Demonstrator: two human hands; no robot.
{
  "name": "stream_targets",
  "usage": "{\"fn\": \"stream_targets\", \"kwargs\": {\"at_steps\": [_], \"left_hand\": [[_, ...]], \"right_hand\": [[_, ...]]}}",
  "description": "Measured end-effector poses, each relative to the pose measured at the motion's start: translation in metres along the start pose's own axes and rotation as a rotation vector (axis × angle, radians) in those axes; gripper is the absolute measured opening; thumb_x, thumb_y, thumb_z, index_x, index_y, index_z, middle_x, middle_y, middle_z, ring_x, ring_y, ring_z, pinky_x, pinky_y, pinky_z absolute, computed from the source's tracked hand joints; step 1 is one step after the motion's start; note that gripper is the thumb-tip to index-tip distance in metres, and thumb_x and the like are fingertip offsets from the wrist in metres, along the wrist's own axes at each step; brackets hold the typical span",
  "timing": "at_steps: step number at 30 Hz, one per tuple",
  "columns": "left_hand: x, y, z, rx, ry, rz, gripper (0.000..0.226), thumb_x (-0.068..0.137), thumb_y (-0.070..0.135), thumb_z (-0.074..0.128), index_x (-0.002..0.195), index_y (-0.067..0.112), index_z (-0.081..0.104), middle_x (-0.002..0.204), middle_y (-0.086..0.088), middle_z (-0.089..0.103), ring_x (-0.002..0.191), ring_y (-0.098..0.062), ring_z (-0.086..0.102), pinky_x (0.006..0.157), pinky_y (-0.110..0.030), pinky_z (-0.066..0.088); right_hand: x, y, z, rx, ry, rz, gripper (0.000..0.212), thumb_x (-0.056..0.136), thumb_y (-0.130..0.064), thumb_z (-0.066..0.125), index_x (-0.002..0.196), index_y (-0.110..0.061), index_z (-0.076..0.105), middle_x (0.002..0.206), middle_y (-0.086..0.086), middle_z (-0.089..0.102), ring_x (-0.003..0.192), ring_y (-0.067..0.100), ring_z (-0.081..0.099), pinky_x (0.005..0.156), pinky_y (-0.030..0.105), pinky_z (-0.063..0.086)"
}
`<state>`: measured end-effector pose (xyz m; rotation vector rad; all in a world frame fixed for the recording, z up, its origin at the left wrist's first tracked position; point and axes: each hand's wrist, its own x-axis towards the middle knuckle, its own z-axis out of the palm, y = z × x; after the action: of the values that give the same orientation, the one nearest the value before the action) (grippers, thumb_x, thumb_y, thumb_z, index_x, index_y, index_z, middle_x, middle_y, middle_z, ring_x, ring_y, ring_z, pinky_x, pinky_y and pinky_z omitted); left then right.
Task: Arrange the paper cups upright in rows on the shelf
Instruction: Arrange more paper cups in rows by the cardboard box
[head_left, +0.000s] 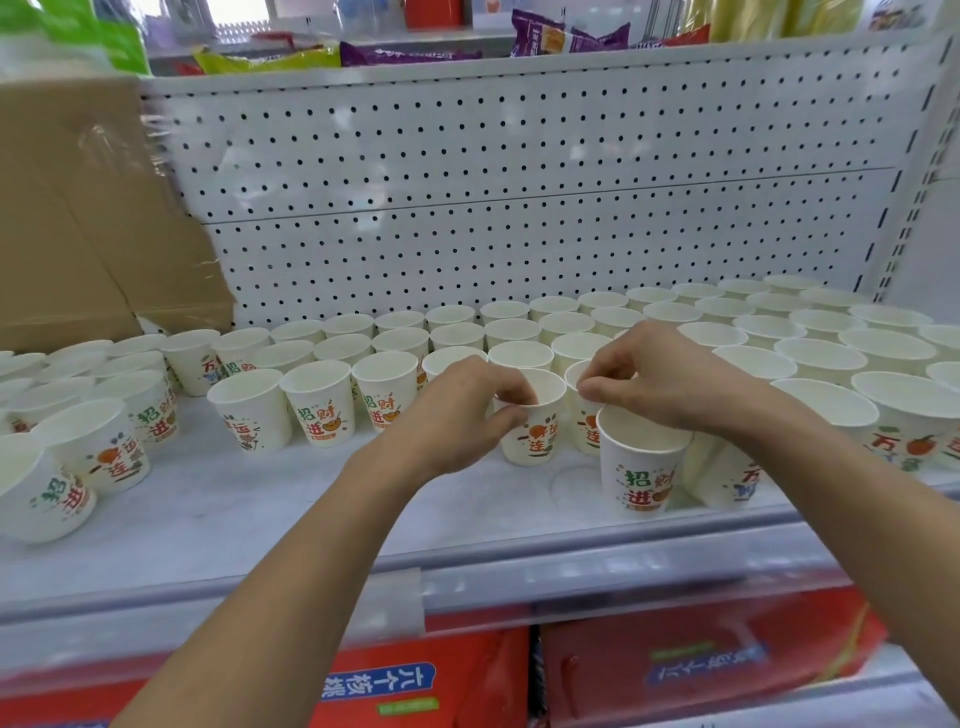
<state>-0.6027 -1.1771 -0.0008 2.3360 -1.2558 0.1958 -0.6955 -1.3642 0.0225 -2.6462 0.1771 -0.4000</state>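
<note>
Gripping a paper cup (535, 441) at its rim, the left hand (457, 410) has its fingers (511, 388) curled over the lip and its thumb against the outer wall. This cup stands upright on the shelf (260, 509), about midway between the front and rear edges. Just to its right, the right hand (670, 379) pinches the rim of a neighbouring cup (586, 428), thumb and fingertips pressed together. A third cup (639, 467) stands upright under the right wrist, nearer the shelf's front edge. Rows of upright cups (519, 332) fill the rear along the pegboard back (467, 182), and loose cups (93, 452) stand toward the left edge. A cardboard box (78, 234) sits in the rear left corner.
</note>
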Motion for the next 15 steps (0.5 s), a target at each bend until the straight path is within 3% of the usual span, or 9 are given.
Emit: {"fn": "stream_targets", "kwargs": {"at_steps": [2,5,7,10,15], "left_hand": [[-0.003,0.0,-0.002,-0.024,0.01,-0.013,0.024,0.091,0.027,0.065,0.115,0.027,0.065,0.105,0.013,0.064,0.104,-0.005,0.049,0.085,-0.023,0.038],[-0.02,0.004,-0.008,-0.061,0.091,-0.016,0.043,0.089,0.035,0.066,0.131,0.03,0.055,0.126,0.013,0.058,0.121,-0.004,0.044,0.099,-0.02,0.033],[-0.039,0.005,-0.011,-0.109,0.216,-0.016,0.048,0.09,0.036,0.064,0.135,0.029,0.051,0.136,0.011,0.052,0.127,-0.004,0.039,0.104,-0.019,0.03],[-0.08,-0.005,-0.017,-0.172,0.439,-0.033,0.044,0.092,0.035,0.063,0.134,0.026,0.053,0.135,0.011,0.053,0.127,-0.003,0.041,0.106,-0.018,0.032],[-0.154,-0.05,-0.039,-0.138,0.708,-0.158,0.037,0.091,0.026,0.063,0.127,0.023,0.058,0.127,0.012,0.056,0.123,-0.005,0.047,0.102,-0.02,0.036]], "right_hand": [[-0.002,-0.003,-0.001,-0.034,0.015,-0.022,0.014,0.087,-0.029,0.066,0.094,-0.023,0.077,0.093,-0.01,0.073,0.087,0.008,0.064,0.084,0.037,0.053],[-0.005,-0.014,0.001,-0.079,0.129,-0.103,0.024,0.088,-0.037,0.064,0.11,-0.031,0.069,0.114,-0.015,0.064,0.106,0.006,0.055,0.096,0.034,0.045],[-0.01,-0.03,0.01,-0.03,0.251,-0.211,0.032,0.087,-0.037,0.064,0.118,-0.031,0.064,0.122,-0.013,0.059,0.116,0.007,0.05,0.1,0.031,0.038],[-0.02,-0.065,0.035,0.162,0.362,-0.382,0.039,0.087,-0.032,0.063,0.125,-0.027,0.061,0.121,-0.012,0.057,0.11,0.004,0.052,0.093,0.021,0.039],[-0.011,-0.133,0.095,0.39,0.186,-0.493,0.044,0.083,-0.033,0.062,0.127,-0.033,0.055,0.116,-0.019,0.057,0.1,-0.002,0.057,0.08,0.012,0.045]]}}
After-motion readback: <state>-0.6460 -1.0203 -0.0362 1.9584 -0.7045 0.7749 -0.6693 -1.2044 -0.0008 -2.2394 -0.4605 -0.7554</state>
